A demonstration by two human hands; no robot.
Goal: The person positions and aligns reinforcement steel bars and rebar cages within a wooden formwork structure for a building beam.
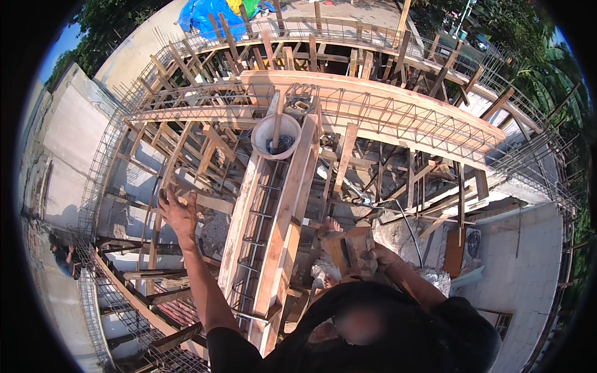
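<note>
My left hand [178, 212] is raised at the left of the timber beam form, its fingers spread and curved. It is nearest a slanting wooden post [178, 153]; whether it touches the post I cannot tell. My right hand [384, 257] is closed around the edge of a short wooden piece [360, 250], low at the right of the form. A white bucket [260, 138] rests on top of the form. In it are dark, thin bits like nails and a tool with a wooden handle [278, 118], probably a hammer.
Steel rebar cages [256, 224] run inside the plank forms [298, 205]. Many upright props and a long cross beam form [398, 99] stand ahead. Rubble [398, 239] lies below, near my bare foot [333, 225]. Another person [64, 258] is at the far left.
</note>
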